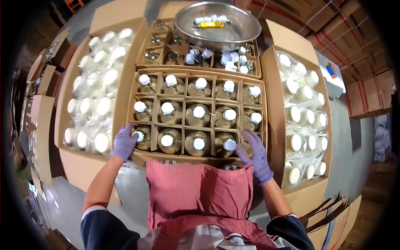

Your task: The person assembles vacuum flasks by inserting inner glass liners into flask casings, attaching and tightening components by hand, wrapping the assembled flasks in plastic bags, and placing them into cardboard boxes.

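- My left hand (124, 143), in a purple glove, is at the near left corner of the middle carton (208, 158), fingertips beside the corner bottle's cap (138, 136). I cannot tell whether those fingers are clamped on anything.
- My right hand (257, 160) is over the near right corner, fingers spread apart, thumb just beside the neighbouring white cap (229, 145); the bottle beneath is mostly hidden by the hand.
- The clear bottles (199, 117) stand directly in front of me in three rows of five, one to a compartment. I take it the cardboard dividers (183, 125) are there to hold them upright and apart.
- With a hand at each near corner, I seem placed to have the whole front row within easy grasp.
- Behind, a metal bowl (246, 31) rests on the rear carton (166, 68), with white pieces and a yellow object (211, 25) inside. It covers part of the compartments there, so it stands in the way of them.
- The left carton (127, 79) and the right carton (275, 104) hold white-topped containers in clear plastic, and their walls hem in both sides.
- My red apron (175, 187) spreads right up against the near edge.
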Demonstrator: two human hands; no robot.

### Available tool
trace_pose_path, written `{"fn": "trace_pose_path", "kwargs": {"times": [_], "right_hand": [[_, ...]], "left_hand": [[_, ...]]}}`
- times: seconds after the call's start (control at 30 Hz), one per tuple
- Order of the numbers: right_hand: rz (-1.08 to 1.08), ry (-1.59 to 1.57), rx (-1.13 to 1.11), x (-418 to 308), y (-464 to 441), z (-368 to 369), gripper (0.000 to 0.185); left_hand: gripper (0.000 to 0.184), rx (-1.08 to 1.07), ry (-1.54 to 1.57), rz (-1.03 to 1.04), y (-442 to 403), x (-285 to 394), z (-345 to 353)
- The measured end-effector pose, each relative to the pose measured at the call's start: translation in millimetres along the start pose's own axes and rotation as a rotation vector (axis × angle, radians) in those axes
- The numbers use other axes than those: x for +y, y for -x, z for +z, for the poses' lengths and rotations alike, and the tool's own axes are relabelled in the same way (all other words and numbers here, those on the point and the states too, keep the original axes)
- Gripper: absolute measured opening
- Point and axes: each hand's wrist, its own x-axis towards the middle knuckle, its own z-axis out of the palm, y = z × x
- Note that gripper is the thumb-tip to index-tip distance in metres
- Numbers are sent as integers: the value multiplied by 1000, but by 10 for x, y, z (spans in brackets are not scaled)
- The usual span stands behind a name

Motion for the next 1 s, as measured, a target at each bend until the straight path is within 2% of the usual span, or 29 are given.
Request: {"fn": "trace_pose_path", "kwargs": {"times": [0.07, 0.1, 0.17, 0.2, 0.23, 0.27, 0.3, 0.33, 0.4, 0.43, 0.5, 0.53, 0.57, 0.6, 0.63, 0.67, 0.7, 0.73, 0.77, 0.8, 0.83, 0.9, 0.97, 1.0], "right_hand": [[-302, -21, -155, -413, -358, -269, 48], [-525, 90, -139, -1030, -63, -832, 48], [-586, -208, -330, -1648, 261, -1232, 44], [-601, -222, -405, -2087, 435, -1321, 43], [-617, -218, -471, -2467, 598, -1252, 43], [-690, -346, -439, -2787, 828, -1061, 41], [-735, -418, -420, -2956, 1099, -981, 39], [-781, -487, -403, -3135, 1380, -903, 38], [-728, -320, -252, -3370, 1842, -888, 33], [-701, -244, -179, -3497, 2031, -882, 31], [-689, -92, -14, -3643, 2223, -933, 28], [-717, -75, -25, -3668, 2225, -995, 31], [-730, -85, -116, -3559, 2172, -1123, 33], [-713, -83, -225, -3413, 2043, -1278, 37], [-627, -53, -305, -3198, 1906, -1430, 40], [-505, 8, -317, -2958, 1906, -1519, 43], [-349, 96, -306, -2618, 1941, -1577, 47], [-86, 188, -137, -2169, 2167, -1446, 45], [-151, 443, -81, -1653, 2278, -1370, 41], [-126, 598, -102, -1307, 2417, -1338, 41], [-12, 622, -216, -1097, 2485, -1346, 43], [24, 530, -285, -894, 2492, -1315, 46], [-15, 526, -263, -975, 2261, -1140, 47], [-50, 529, -228, -1082, 2094, -1043, 48]], "left_hand": [[45, 367, -151, 357, 39, 212, 2], [45, 485, -106, 449, 266, 324, -203], [51, 521, -118, 31, 561, -132, -208], [61, 439, 1, 85, 721, -397, -198], [68, 383, -56, 100, 840, -282, -214], [67, 366, -95, 91, 818, -282, -206], [63, 263, -82, -77, 915, 18, -329], [55, 361, -216, -24, 641, -497, -137], [44, 325, -238, 45, 767, -542, -137], [37, 271, -263, -77, 812, -531, -148], [33, 347, -285, -48, 976, -645, -128], [33, 371, -296, -66, 1131, -643, -135], [33, 434, -267, -19, 1300, -718, -104], [33, 395, -241, -48, 1486, -718, -145], [32, 429, -223, -1, 1645, -846, -103], [34, 340, -184, -41, 1836, -831, -129], [36, 244, -143, -81, 2012, -858, -161], [36, 257, -129, -124, 2109, -1049, -109], [39, 243, -107, -15, 2162, -1228, -66], [43, 232, -86, 98, 2209, -1359, -52], [43, 248, -81, 64, 2234, -1406, -181], [50, 521, 322, -54, 2184, -1375, -684], [53, 633, -6, 45, 1854, -1341, -859], [56, 334, -217, -52, 1677, -1212, -838]]}}
